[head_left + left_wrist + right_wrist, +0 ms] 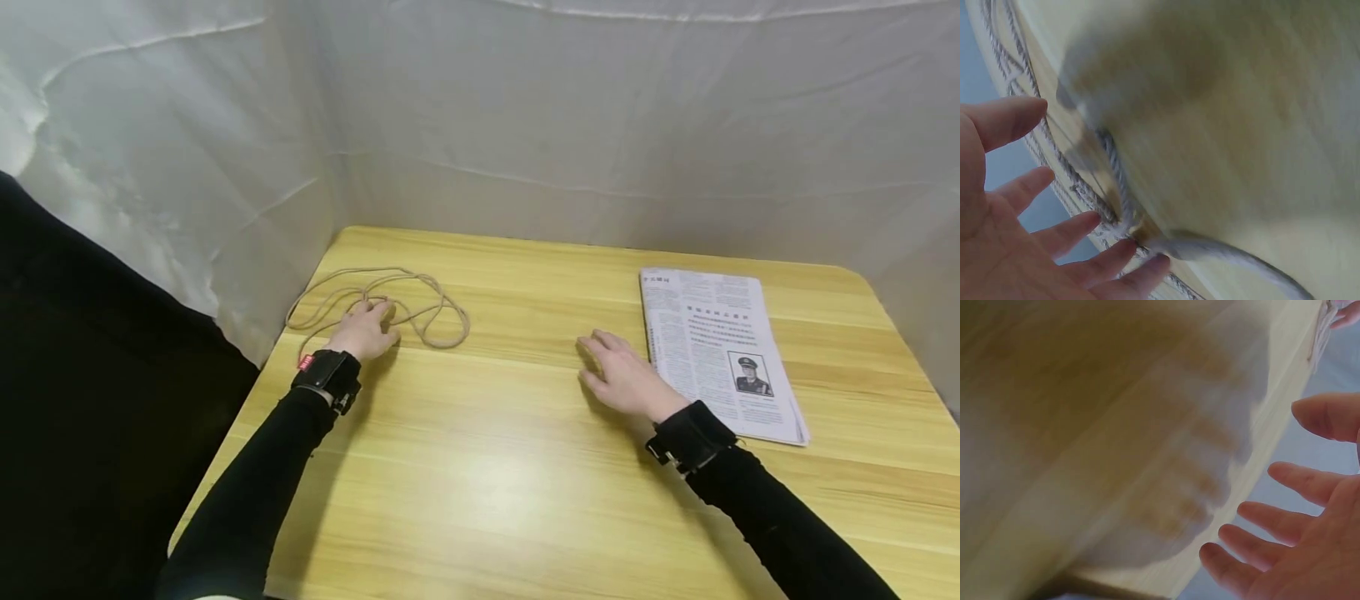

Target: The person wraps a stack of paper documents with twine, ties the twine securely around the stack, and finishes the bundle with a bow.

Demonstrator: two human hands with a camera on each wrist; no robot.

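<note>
A loose coil of beige rope (420,312) lies at the table's far left corner. My left hand (365,330) reaches onto it, fingers spread and relaxed, fingertips (1088,220) touching the strands of rope (1116,181) without gripping. My right hand (621,372) hovers palm down, with straight fingers (1260,522), over bare wood just left of a folded newspaper (720,346); it holds nothing. Both forearms wear black sleeves and black wrist straps.
The wooden table (495,467) is walled by white cloth (570,125) at the back and left. A dark drop lies beyond the left edge. The newspaper occupies the right part of the table.
</note>
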